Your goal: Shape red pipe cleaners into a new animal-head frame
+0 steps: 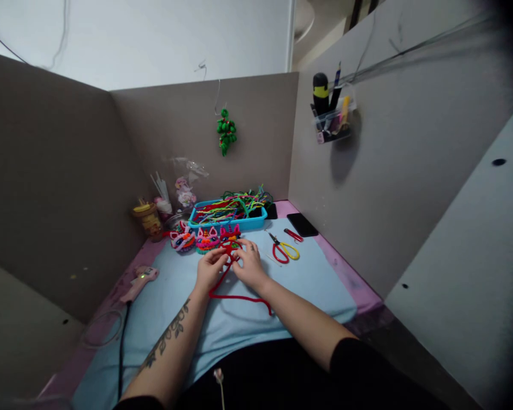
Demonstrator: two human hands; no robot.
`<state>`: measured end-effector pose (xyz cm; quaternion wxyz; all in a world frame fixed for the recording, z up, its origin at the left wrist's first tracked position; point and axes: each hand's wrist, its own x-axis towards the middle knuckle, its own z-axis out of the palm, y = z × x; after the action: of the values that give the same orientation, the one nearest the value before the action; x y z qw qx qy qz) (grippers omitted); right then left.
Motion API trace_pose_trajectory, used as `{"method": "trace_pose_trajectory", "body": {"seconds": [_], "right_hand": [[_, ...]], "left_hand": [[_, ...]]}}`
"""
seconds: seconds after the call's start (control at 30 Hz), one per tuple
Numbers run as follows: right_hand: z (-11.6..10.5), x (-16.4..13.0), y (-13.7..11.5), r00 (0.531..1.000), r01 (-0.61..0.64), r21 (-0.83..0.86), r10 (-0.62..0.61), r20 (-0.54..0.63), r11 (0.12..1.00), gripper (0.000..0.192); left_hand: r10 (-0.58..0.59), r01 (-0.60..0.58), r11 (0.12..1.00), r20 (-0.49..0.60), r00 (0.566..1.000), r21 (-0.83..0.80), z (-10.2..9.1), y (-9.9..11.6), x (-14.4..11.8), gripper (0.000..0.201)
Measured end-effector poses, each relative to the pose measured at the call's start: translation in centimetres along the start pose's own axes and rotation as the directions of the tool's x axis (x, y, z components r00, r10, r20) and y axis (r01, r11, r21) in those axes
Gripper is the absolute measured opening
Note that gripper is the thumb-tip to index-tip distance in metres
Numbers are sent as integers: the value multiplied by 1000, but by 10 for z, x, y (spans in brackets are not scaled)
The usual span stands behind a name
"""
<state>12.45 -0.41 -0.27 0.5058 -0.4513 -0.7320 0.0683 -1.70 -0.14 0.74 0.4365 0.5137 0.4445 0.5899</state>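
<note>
Head view: left hand (210,267) and right hand (248,265) both pinched on a red pipe cleaner (235,287) mid-mat, its tail looping toward the body. Finished pieces (203,239), tray (226,219) just behind; scissors (284,249) to the right. Best to keep bends tight, fingertips close, slack tail clear of wrists.

I see two bare forearms. My left forearm (171,341) carries a dark tattoo of a leafy vine running along its length. My right arm (308,324) has a black sleeve (354,364) pushed up near the elbow. Both hands are ungloved.
</note>
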Motion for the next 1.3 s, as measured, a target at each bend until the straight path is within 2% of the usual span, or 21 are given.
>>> {"method": "trace_pose_trajectory", "body": {"seconds": [0.2, 0.4, 0.53, 0.6, 0.7, 0.73, 0.8, 0.93, 1.0, 1.17, 1.3], "right_hand": [[0, 1, 1, 998, 2, 10, -2, -60, 1000, 7], [0, 0, 2, 995, 3, 28, 0, -105, 1000, 12], [-1, 2, 3, 993, 2, 40, 2, -122, 999, 11], [-2, 3, 5, 991, 2, 36, 3, -136, 999, 11], [-5, 5, 10, 991, 36, 16, -34, -127, 999, 12], [-6, 5, 11, 992, 54, 7, -53, -115, 998, 12], [-9, 6, 14, 992, 93, -13, -94, -86, 996, 13], [-14, 6, 14, 988, 146, -67, -149, -41, 987, 13], [-14, 6, 13, 988, 147, -78, -151, -43, 986, 13], [-12, 5, 8, 989, 88, -19, -90, -118, 996, 12], [-8, 2, 6, 988, 124, 72, -116, -104, 990, 13]], "left_hand": [[-37, 37, 999, -13, 999, -31, 2, 3, -1, 37], [-54, 56, 998, 69, 996, -27, 6, 4, -6, 35], [-36, 37, 999, 95, 995, -10, 4, 3, -5, 43], [-9, 8, 1000, 45, 999, 28, 1, 2, -3, 46], [91, -79, 991, -112, 990, 109, -5, 0, 1, 35], [127, -109, 985, -133, 983, 135, -6, -1, 2, 32], [145, -130, 979, -90, 985, 159, -7, -3, 3, 31], [3, -17, 993, 123, 992, 114, -4, -5, 2, 34], [-34, 18, 995, 170, 985, 97, -3, -4, 2, 32], [-54, 46, 995, 87, 995, 87, -4, -4, 3, 32], [-70, 65, 997, 102, 992, 50, -4, -6, 4, 32]]}}
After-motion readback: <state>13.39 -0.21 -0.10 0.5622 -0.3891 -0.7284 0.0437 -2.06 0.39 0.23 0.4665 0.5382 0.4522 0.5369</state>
